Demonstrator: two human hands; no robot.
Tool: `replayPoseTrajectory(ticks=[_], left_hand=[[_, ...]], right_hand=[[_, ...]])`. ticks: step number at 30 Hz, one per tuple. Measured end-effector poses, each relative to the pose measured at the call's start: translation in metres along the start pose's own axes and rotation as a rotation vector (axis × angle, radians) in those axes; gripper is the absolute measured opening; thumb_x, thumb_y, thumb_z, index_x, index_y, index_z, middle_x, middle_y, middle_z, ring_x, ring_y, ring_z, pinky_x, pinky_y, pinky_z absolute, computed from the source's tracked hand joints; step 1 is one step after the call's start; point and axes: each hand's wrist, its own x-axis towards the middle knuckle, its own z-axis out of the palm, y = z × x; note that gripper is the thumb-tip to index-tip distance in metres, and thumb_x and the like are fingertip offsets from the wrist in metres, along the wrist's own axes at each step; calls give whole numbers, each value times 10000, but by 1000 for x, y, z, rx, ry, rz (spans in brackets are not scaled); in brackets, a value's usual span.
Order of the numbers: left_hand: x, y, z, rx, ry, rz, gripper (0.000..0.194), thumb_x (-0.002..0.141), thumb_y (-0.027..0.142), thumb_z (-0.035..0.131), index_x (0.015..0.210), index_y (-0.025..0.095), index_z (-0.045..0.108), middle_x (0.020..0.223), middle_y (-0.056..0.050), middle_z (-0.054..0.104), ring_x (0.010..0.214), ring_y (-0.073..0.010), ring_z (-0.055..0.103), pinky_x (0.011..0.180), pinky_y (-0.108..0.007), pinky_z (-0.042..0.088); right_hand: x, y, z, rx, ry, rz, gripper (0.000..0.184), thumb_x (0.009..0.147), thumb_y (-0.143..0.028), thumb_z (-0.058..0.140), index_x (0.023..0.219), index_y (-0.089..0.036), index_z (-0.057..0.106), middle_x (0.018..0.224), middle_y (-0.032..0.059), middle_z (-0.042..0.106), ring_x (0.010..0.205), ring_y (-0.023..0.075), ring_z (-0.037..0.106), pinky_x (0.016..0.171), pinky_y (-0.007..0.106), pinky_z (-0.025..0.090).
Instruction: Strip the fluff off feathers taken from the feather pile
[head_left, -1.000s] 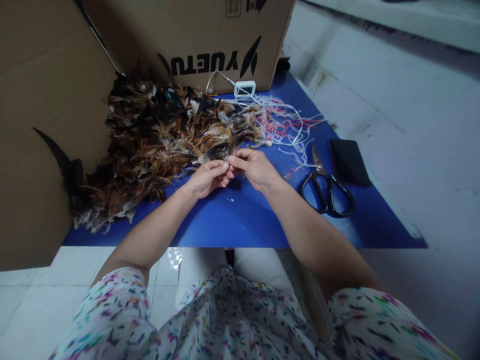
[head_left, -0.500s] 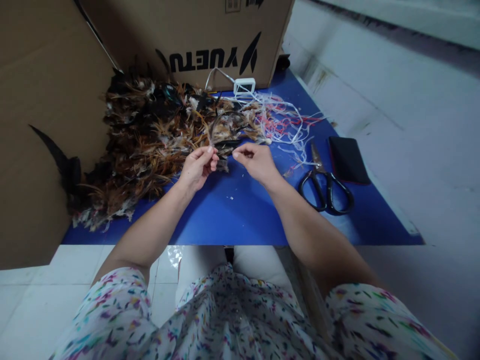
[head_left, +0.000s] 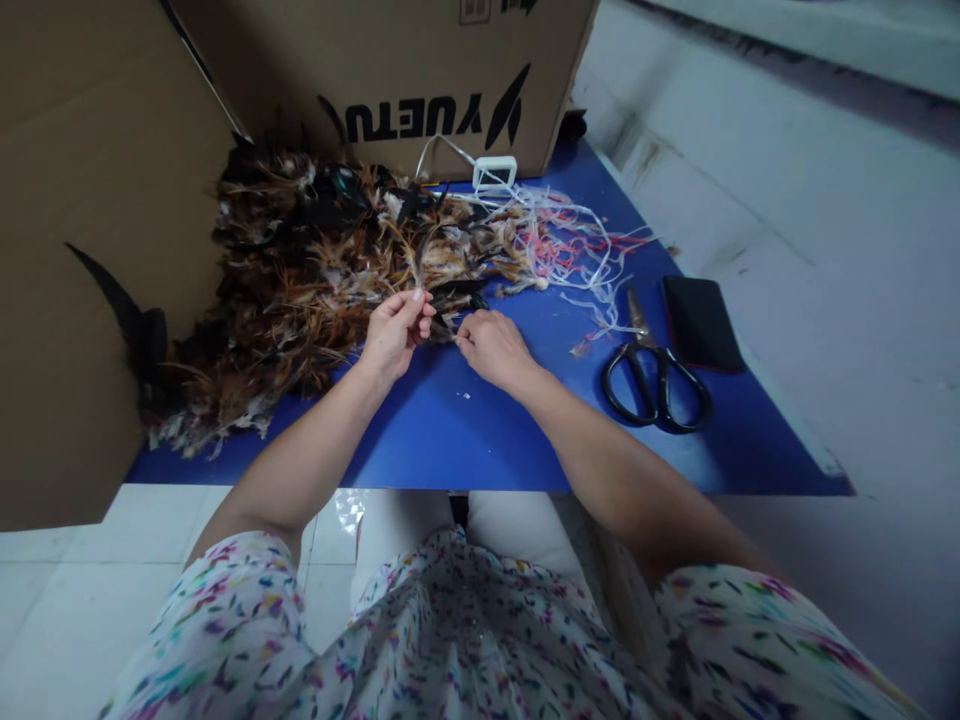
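Note:
My left hand (head_left: pixel 396 328) is closed in a pinch on the quill end of a feather (head_left: pixel 420 260), which stands up from the fingertips. My right hand (head_left: pixel 491 343) is just to the right, lower on the blue table, with its fingers curled down at a small feather (head_left: pixel 442 328) lying between the two hands. Its thumb and fingertips look pinched together on that feather's end. Behind and left of both hands spreads a big heap of brown, black and white feathers (head_left: pixel 300 270).
White and pink strings (head_left: pixel 562 240) lie tangled at the heap's right. Black-handled scissors (head_left: pixel 652 385) and a dark flat phone-like object (head_left: pixel 701 322) lie on the right of the blue table (head_left: pixel 450 450). Cardboard boxes (head_left: pixel 420 60) stand behind and left; a small white-framed device (head_left: pixel 495 172) sits at the back.
My hands were together at first, then parted, the left keeping a feather and moving slightly left. Since then my right hand has come down to the small feather on the table.

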Motion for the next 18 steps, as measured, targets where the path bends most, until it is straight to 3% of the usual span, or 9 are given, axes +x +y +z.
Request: replayPoseTrajectory(ticks=[4,7,11,18], left_hand=[[0,0,0,22,12,-6,148,868,229,738,760,158,665,615,44,623,448,-20,497,432,-138,403],[0,1,0,30,22,0,157,862,240,746,756,160,661,615,45,621,451,-20,495,434,-136,400],[-1,1,2,28,31,5,148,872,218,728,757,157,657,606,47,614,449,-20,490,439,-136,405],[-2,2,4,29,31,-7,144,880,196,710,754,155,655,595,47,611,447,-22,498,431,-135,398]], right_hand=[[0,-4,-4,-10,-16,24,239,956,-145,480,992,-113,714,1073,172,721,1021,293,637,886,381,441],[1,-1,-8,123,12,88,194,921,-107,511,959,-125,700,1017,149,733,948,256,659,835,347,450],[5,10,-11,465,135,174,97,871,-93,589,848,-163,653,813,68,712,749,188,650,723,310,453],[12,14,-24,1135,273,311,168,756,-17,674,779,-175,621,599,-41,627,560,111,594,604,258,462]])
